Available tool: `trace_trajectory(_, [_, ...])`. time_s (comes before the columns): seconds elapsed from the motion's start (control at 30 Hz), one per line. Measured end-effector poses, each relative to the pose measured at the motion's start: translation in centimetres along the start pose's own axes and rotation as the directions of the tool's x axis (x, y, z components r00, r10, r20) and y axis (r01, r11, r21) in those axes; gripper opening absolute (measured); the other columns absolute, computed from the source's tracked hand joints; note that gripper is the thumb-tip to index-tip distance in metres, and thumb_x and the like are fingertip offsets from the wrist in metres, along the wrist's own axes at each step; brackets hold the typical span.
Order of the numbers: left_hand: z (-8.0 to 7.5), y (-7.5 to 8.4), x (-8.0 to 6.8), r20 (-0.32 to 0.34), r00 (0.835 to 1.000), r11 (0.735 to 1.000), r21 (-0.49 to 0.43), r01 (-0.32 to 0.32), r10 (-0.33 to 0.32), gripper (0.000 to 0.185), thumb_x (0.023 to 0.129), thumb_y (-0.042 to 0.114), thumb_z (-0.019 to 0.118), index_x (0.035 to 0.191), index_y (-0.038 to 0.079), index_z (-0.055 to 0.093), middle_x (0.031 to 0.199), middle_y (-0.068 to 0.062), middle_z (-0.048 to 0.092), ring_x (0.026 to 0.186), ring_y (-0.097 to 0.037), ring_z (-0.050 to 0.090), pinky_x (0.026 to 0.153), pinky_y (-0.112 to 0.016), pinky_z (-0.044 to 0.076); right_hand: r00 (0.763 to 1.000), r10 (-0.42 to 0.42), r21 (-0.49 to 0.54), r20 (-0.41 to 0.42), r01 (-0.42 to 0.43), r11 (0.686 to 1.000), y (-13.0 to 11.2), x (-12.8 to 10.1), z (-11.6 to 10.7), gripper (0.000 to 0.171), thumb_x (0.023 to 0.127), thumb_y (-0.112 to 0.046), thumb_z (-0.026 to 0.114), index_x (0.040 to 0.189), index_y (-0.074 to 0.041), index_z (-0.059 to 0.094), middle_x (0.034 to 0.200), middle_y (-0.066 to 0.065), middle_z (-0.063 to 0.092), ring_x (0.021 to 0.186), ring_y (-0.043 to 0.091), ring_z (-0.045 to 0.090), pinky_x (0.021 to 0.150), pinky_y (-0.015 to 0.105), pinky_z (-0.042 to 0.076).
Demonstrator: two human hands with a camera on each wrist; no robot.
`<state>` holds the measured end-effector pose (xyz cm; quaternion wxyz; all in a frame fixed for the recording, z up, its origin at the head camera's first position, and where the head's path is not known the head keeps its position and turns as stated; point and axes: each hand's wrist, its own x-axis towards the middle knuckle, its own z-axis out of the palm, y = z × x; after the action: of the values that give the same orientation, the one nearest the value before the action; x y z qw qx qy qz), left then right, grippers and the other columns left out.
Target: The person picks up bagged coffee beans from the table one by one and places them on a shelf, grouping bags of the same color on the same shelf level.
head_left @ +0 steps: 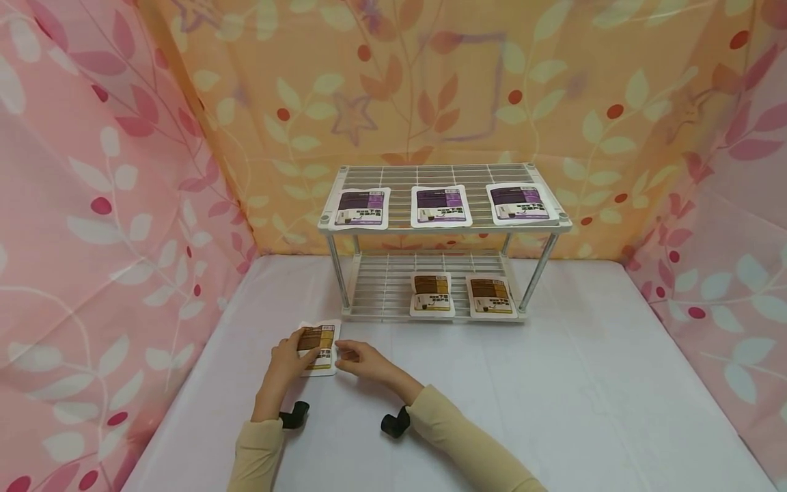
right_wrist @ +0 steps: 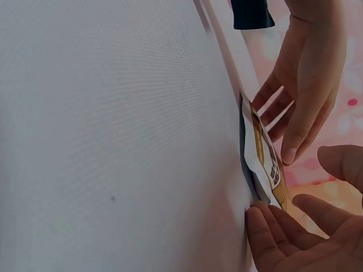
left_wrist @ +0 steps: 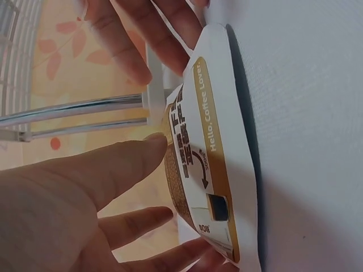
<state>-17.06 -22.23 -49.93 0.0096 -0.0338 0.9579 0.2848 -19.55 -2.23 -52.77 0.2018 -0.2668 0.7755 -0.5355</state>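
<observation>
A white coffee pouch with a brown and gold label [head_left: 324,339] lies on the white table at the front left of the rack. My left hand [head_left: 287,362] is spread over its left side, thumb on the printed face and fingers at the far left edge. From the other side my right hand [head_left: 364,360] reaches in, its fingertips right at the pouch's right edge. The left wrist view shows the pouch [left_wrist: 212,147] from its bottom edge, with the left thumb [left_wrist: 133,161] close on its face. In the right wrist view, the right fingers [right_wrist: 266,226] touch the rim while the thumb stands apart.
A two-tier wire rack [head_left: 369,236] stands at the back. Its top shelf bears three purple-labelled pouches [head_left: 440,206]. Two brown-labelled pouches [head_left: 432,295] lie on the lower shelf, centre and right. Patterned cloth walls [head_left: 123,205] enclose the table [head_left: 553,396].
</observation>
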Motion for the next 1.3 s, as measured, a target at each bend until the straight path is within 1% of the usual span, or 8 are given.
trace_trajectory(0.1, [0.0,0.0,0.0,0.008,1.0,1.0,0.005,-0.008,0.008,0.065,0.087,0.028,0.062,0.135,-0.008,0.038,0.118,-0.038,0.048,0.107,-0.056,0.044,0.087,-0.063,0.04,1.0,-0.013,-0.013,-0.001,0.013,1.0,-0.1,0.0,0.2,0.049,0.091,-0.019,0.057,0.134,0.001,0.045,0.13,0.015,0.054,0.113,0.027,0.055,0.094,0.032,0.046])
trace_trajectory(0.2, [0.1,-0.1,0.0,0.013,1.0,1.0,0.008,-0.024,0.024,0.065,0.087,0.027,0.063,0.134,-0.01,0.039,0.117,-0.037,0.049,0.107,-0.054,0.046,0.088,-0.062,0.04,1.0,-0.023,-0.01,0.0,0.023,1.0,-1.4,-0.7,0.0,0.047,0.091,-0.014,0.056,0.133,0.005,0.045,0.127,0.021,0.054,0.112,0.031,0.055,0.093,0.035,0.047])
trace_trajectory(0.27, [0.2,-0.1,0.0,0.013,0.999,0.999,0.009,-0.038,0.038,0.065,0.086,0.027,0.064,0.133,-0.011,0.039,0.117,-0.037,0.05,0.107,-0.053,0.047,0.088,-0.061,0.041,1.0,-0.028,-0.013,-0.008,0.028,1.0,-1.5,-0.9,0.1,0.046,0.091,-0.012,0.056,0.132,0.006,0.045,0.127,0.021,0.054,0.111,0.032,0.055,0.093,0.036,0.047])
trace_trajectory(0.43, [0.4,-0.3,-0.2,0.009,0.998,0.998,0.012,-0.066,0.066,0.065,0.086,0.025,0.065,0.135,-0.01,0.039,0.118,-0.035,0.051,0.108,-0.051,0.048,0.089,-0.06,0.042,0.999,-0.018,-0.03,-0.03,0.017,0.999,-0.4,-0.7,0.4,0.046,0.091,-0.018,0.058,0.131,0.001,0.049,0.122,0.016,0.058,0.107,0.026,0.058,0.09,0.032,0.048])
trace_trajectory(0.6, [0.8,-0.3,-0.2,0.004,0.997,0.997,0.006,-0.081,0.081,0.065,0.085,0.023,0.067,0.135,-0.009,0.039,0.118,-0.035,0.05,0.109,-0.049,0.048,0.091,-0.058,0.041,0.998,-0.019,-0.041,-0.065,0.016,0.999,-0.4,-1.1,0.2,0.045,0.09,-0.019,0.058,0.13,0.0,0.051,0.114,0.015,0.06,0.103,0.024,0.06,0.087,0.028,0.05])
trace_trajectory(0.9, [1.0,0.7,-0.5,0.005,0.997,0.994,-0.083,-0.07,0.071,0.066,0.084,0.024,0.068,0.136,-0.005,0.04,0.122,-0.032,0.05,0.109,-0.043,0.049,0.09,-0.056,0.042,0.992,-0.041,-0.07,-0.117,0.033,0.997,-0.1,-1.8,-0.7,0.043,0.09,-0.018,0.058,0.129,0.001,0.052,0.121,0.018,0.056,0.106,0.028,0.058,0.088,0.031,0.05])
trace_trajectory(1.13, [1.5,1.7,-0.5,-0.016,0.993,0.99,-0.087,-0.114,0.113,0.063,0.083,0.02,0.069,0.134,-0.006,0.043,0.118,-0.03,0.052,0.097,-0.036,0.055,0.082,-0.051,0.048,0.989,-0.043,-0.057,-0.145,0.035,0.998,0.1,-2.5,-1.8,0.044,0.092,-0.02,0.057,0.13,0.0,0.05,0.127,0.019,0.052,0.11,0.031,0.057,0.093,0.038,0.048])
trace_trajectory(1.3, [2.2,2.3,-0.5,-0.04,0.99,0.983,-0.119,-0.14,0.136,0.062,0.081,0.017,0.071,0.133,-0.005,0.045,0.12,-0.03,0.052,0.098,-0.036,0.055,0.082,-0.049,0.049,0.986,-0.061,-0.068,-0.156,0.051,0.996,0.3,-3.1,-2.5,0.045,0.091,-0.019,0.057,0.131,0.001,0.05,0.126,0.019,0.052,0.11,0.032,0.057,0.093,0.039,0.048])
